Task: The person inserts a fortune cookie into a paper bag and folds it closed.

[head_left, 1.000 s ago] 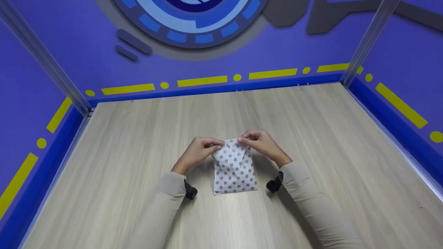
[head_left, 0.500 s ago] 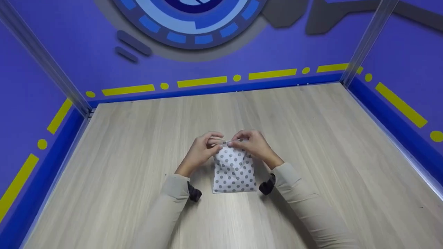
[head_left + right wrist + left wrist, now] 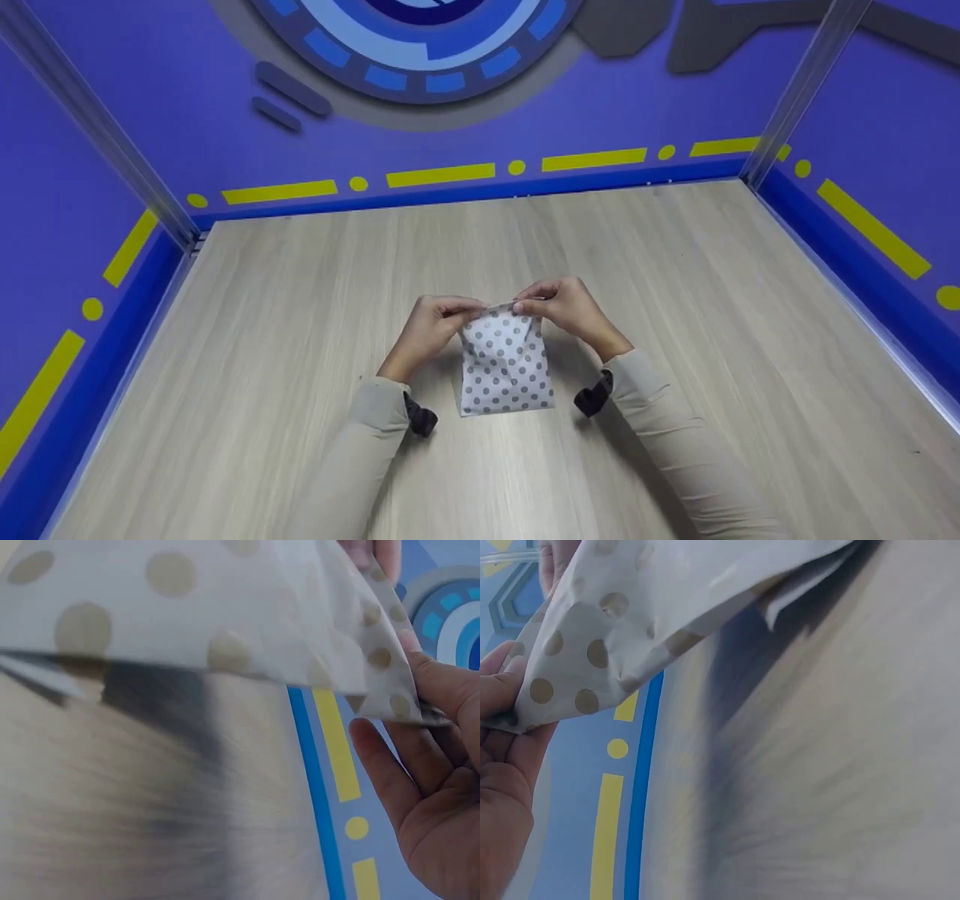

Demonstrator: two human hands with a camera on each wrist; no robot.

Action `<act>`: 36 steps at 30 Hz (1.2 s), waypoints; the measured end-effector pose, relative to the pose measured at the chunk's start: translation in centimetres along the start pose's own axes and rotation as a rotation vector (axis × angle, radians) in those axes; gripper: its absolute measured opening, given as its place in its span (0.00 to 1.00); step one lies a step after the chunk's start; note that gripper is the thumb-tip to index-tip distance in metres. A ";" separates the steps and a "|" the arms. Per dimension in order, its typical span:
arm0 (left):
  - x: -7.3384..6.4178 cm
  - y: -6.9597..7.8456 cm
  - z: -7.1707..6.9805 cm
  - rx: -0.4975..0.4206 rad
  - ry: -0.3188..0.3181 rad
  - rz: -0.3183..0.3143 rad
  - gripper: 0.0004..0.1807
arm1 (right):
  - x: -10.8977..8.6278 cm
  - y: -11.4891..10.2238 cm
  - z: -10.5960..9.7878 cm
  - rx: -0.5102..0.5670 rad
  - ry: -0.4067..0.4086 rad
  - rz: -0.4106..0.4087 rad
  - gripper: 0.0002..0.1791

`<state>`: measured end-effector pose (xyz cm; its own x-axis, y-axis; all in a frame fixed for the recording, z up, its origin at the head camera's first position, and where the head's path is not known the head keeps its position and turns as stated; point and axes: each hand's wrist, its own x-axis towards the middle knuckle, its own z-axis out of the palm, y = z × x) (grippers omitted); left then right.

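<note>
A white paper bag with grey polka dots [image 3: 504,360] stands at the middle of the table, its top end raised toward the far side. My left hand [image 3: 433,330] pinches the top left corner between thumb and fingers. At the top right, my right hand [image 3: 568,309] pinches the same edge, which looks folded over between the two hands. In the left wrist view the thumb presses the dotted paper [image 3: 596,652] against the fingers beneath. The right wrist view has the right hand [image 3: 442,772] gripping the other corner, some fingers spread under the paper. What is inside the bag is hidden.
A wood-grain table [image 3: 300,300] lies under both arms. Purple-blue panels [image 3: 420,150] with yellow dashes enclose its back and sides, joined by metal corner posts [image 3: 802,90]. A black wrist camera [image 3: 421,420] sits at the left cuff, another [image 3: 594,396] at the right.
My right hand moved left toward the left hand along the bag's top edge, then back right. The left fingers lifted briefly and came down on the edge again. The top edge now looks folded.
</note>
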<state>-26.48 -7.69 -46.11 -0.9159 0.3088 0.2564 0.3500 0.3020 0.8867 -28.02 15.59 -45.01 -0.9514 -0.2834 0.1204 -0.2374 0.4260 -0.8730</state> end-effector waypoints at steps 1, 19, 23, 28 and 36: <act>0.0 0.0 0.0 -0.003 0.003 -0.003 0.09 | 0.0 0.1 -0.1 0.001 0.004 -0.008 0.08; 0.1 -1.0 -0.6 0.081 0.191 -0.154 0.03 | -0.1 1.1 -2.2 0.036 -0.200 -0.007 0.10; 0.0 -0.9 -0.6 0.110 0.154 -0.101 0.03 | 0.1 1.2 -2.2 -0.007 -0.129 -0.060 0.07; 0.0 -0.9 -0.5 0.121 0.150 -0.109 0.03 | 0.2 1.3 -2.2 -0.009 -0.120 -0.089 0.09; 0.1 -1.1 -0.4 0.114 0.146 -0.103 0.05 | 0.1 1.3 -2.4 -0.032 -0.079 0.039 0.10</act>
<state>-27.08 -8.32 -46.94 -0.9637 0.1397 0.2274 0.2658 0.4273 0.8641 -28.87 18.20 -45.00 -0.9419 -0.3325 0.0481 -0.2081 0.4650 -0.8605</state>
